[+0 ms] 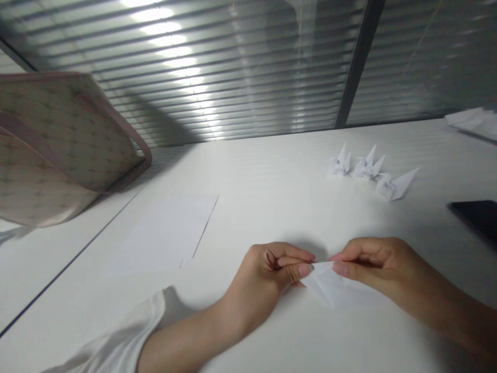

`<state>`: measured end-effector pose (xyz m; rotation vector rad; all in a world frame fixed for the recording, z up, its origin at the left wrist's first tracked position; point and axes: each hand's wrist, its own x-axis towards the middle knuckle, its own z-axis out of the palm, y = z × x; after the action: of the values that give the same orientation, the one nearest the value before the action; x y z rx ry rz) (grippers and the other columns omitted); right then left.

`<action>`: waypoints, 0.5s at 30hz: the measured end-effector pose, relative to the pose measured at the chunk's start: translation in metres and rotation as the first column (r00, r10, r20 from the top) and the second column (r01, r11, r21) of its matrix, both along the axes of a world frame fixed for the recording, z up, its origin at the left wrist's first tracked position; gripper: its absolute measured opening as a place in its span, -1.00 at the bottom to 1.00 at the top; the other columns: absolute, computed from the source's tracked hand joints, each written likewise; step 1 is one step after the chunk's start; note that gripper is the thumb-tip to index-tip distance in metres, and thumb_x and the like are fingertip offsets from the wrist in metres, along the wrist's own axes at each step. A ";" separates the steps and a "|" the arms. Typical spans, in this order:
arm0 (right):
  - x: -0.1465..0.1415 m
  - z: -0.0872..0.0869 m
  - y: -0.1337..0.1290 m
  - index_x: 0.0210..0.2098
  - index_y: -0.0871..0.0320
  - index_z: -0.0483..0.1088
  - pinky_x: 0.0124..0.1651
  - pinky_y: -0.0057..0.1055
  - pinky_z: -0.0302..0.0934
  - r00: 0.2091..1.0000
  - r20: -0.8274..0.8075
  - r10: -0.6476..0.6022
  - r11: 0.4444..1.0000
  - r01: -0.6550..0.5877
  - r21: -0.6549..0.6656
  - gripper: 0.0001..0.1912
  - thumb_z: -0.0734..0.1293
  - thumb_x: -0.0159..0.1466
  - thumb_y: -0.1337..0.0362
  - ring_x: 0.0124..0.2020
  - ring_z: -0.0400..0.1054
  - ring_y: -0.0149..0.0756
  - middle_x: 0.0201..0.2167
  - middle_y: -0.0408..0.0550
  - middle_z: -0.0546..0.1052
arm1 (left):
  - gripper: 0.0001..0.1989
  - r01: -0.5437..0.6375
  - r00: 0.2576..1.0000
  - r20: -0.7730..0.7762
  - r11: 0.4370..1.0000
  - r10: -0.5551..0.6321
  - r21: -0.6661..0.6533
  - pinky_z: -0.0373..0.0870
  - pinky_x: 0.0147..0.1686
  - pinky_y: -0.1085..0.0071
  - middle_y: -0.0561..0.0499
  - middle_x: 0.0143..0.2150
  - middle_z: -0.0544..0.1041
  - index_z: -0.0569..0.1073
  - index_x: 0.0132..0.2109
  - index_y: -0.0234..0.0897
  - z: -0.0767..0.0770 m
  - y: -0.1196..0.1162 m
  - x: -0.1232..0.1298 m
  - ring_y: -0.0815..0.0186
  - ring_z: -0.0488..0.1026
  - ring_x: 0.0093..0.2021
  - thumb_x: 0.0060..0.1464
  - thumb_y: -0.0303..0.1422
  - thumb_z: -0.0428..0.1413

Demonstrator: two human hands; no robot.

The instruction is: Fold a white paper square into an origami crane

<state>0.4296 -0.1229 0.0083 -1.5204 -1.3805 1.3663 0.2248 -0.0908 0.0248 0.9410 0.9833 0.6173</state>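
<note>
Between my two hands is a folded sheet of white paper [336, 290], with creases showing on its face. My left hand [277, 272] pinches its upper left edge between thumb and fingers. On the upper right edge, the thumb and forefinger of my right hand [367, 264] are closed on the same paper, a short gap away from the left fingertips. The paper's lower tip hangs towards me, and its right part runs beneath my right hand, partly hidden. Farther back on the right stand three white origami cranes [367, 168].
A stack of white paper sheets [163, 233] lies on the white table [264, 207] to the left. A patterned bag with pink handles [58, 150] stands behind it. At the right edge are a dark phone-like object [476, 217] and more white paper [473, 122]. Window blinds [248, 67] border the back.
</note>
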 end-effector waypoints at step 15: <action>0.006 0.002 -0.005 -0.20 0.14 0.50 -0.04 -0.54 0.34 0.833 0.488 -0.261 0.342 -0.393 0.854 -0.89 0.31 0.32 0.36 -0.22 0.50 -0.40 -0.22 -0.07 0.63 | -0.86 -0.035 0.999 0.017 0.994 0.034 0.108 0.37 -0.43 0.58 0.03 -0.45 0.63 0.59 -0.42 -0.32 0.004 -0.008 0.002 0.42 0.49 -0.46 -0.17 -0.41 0.39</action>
<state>0.4357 -0.1284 0.0105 -0.9646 -2.0718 -0.1327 0.2265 -0.0991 0.0286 1.0149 0.9618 0.7115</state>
